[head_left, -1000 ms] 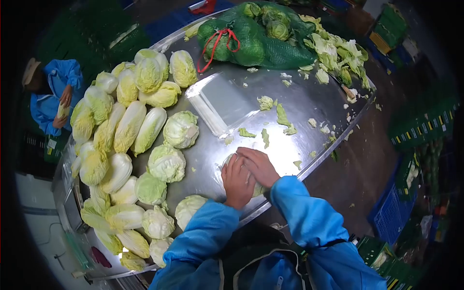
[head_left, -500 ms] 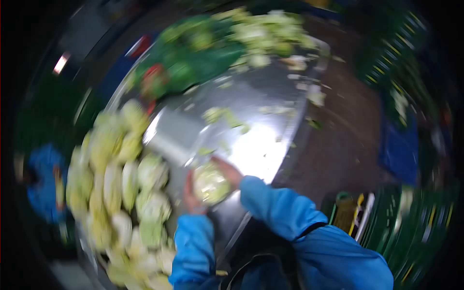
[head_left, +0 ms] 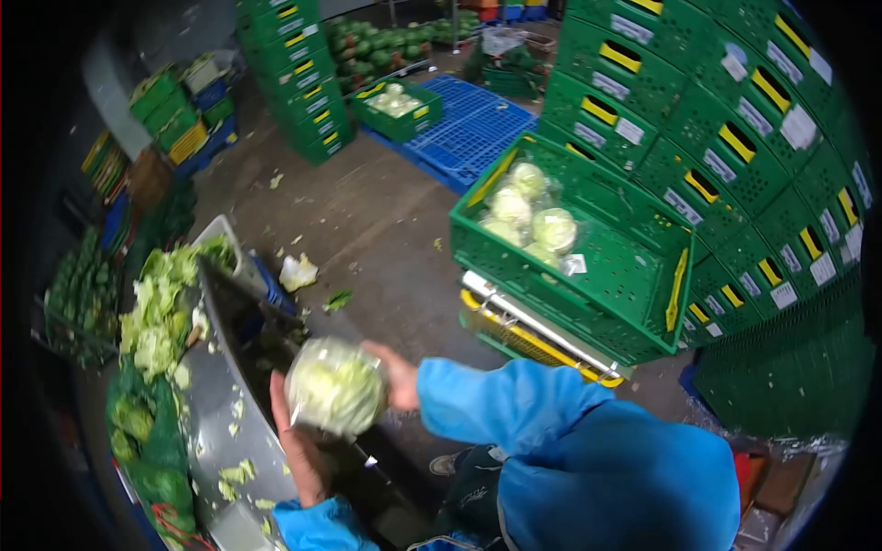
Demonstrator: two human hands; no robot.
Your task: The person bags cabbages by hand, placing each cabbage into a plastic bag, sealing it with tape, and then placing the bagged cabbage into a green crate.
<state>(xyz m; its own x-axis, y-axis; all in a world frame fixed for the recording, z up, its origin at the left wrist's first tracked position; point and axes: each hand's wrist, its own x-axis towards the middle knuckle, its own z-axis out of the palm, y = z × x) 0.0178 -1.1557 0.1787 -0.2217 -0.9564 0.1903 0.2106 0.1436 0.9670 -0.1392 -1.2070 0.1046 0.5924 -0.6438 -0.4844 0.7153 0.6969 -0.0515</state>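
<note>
Between my two hands is a pale green cabbage [head_left: 337, 390] in clear plastic wrap, held above the floor just off the edge of the metal table [head_left: 220, 363]. My left hand [head_left: 301, 450] presses against its left and lower side with fingers stretched along it. On the opposite side, my right hand [head_left: 397, 376] grips the cabbage, and its fingertips are partly hidden behind it. Ahead and to the right, an uncovered green crate [head_left: 625, 285] holds several wrapped cabbages [head_left: 554, 230] at its left end.
Tall stacks of green crates [head_left: 643, 138] rise behind and right of the nearer crate. A blue pallet [head_left: 459, 124] lies farther back beside another cabbage crate [head_left: 400, 119]. Leaf scraps [head_left: 299, 272] litter the floor. Trimmed leaves [head_left: 156, 317] and a green net bag [head_left: 138, 432] are on the table.
My view has swung right, from the metal table with its rows of cabbages to the crates. The wrapped cabbage has moved along in both hands, past the table's edge.
</note>
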